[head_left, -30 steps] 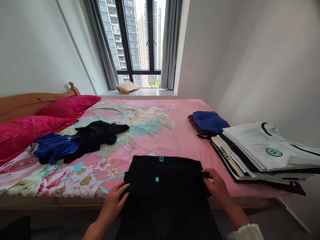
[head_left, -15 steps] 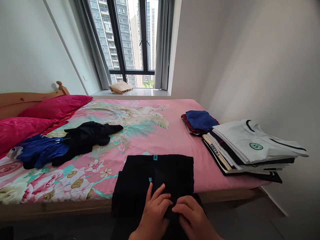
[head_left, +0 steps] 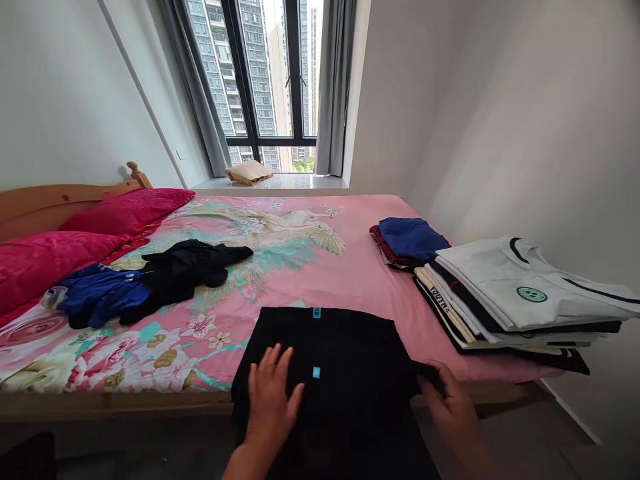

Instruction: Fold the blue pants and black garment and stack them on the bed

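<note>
A black garment [head_left: 355, 353] with two small turquoise labels lies over the front edge of the bed, its lower part hanging down. My left hand [head_left: 273, 400] rests on its left half, fingers stretched out and thumb apart. At the garment's right edge, my right hand [head_left: 445, 393] pinches a corner of the black cloth and holds it slightly out to the side. Whether this is a pair of trousers or a top, I cannot tell.
At right stands a folded pile topped by a white shirt [head_left: 520, 287]; behind it lies a folded blue garment [head_left: 413, 239] on checked cloth. Crumpled blue shorts [head_left: 103, 293] and black clothing [head_left: 185, 270] lie left, near red pillows [head_left: 130, 212]. A beige folded item [head_left: 249, 172] sits on the windowsill.
My hands have moved apart from the garment's middle. The left one now lies flat on the left side, while the right one has drawn the cloth's edge out to the right.
</note>
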Motion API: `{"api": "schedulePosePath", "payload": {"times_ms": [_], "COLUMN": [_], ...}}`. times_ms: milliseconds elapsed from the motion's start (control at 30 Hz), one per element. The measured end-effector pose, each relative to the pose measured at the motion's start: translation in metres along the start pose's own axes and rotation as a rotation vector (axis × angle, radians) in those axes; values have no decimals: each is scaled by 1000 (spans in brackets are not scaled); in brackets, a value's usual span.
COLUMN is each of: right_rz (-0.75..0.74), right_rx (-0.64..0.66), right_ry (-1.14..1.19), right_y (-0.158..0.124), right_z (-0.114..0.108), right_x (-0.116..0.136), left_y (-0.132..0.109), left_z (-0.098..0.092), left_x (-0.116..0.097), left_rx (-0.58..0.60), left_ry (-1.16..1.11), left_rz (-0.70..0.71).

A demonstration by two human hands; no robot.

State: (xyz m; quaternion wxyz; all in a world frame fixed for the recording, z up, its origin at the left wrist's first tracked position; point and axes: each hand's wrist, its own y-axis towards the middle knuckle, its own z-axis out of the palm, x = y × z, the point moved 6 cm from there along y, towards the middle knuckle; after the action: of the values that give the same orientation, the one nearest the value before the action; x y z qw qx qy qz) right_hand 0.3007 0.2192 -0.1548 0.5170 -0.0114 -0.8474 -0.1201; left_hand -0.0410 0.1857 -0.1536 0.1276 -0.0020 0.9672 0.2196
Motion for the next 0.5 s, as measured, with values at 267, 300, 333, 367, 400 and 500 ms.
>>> {"api": "schedulePosePath", "payload": {"times_ms": [267,300,333,367,400,500], "right_rz": [135,147,159,168,173,172], "right_rx": [-26,-31,-34,-33,-31,-29], "right_ry": [146,163,177,190,202,247], "right_y": [24,25,25,26,26,26], "right_z": [11,11,12,13,13,15], "right_x": [-37,-41,-44,-47,-49,-53], "left_y": [-25,-22,-17,-12,-6,8], "left_z": [-5,-7,-7,-7,-5,4], "left_x": [111,111,110,110,109,108], "left_rx": [178,186,191,193,196,212], "left_ry": [40,21,-2,-41,-95,-283], "left_rz": [-328,-338,-348,-368,-397,-486]}}
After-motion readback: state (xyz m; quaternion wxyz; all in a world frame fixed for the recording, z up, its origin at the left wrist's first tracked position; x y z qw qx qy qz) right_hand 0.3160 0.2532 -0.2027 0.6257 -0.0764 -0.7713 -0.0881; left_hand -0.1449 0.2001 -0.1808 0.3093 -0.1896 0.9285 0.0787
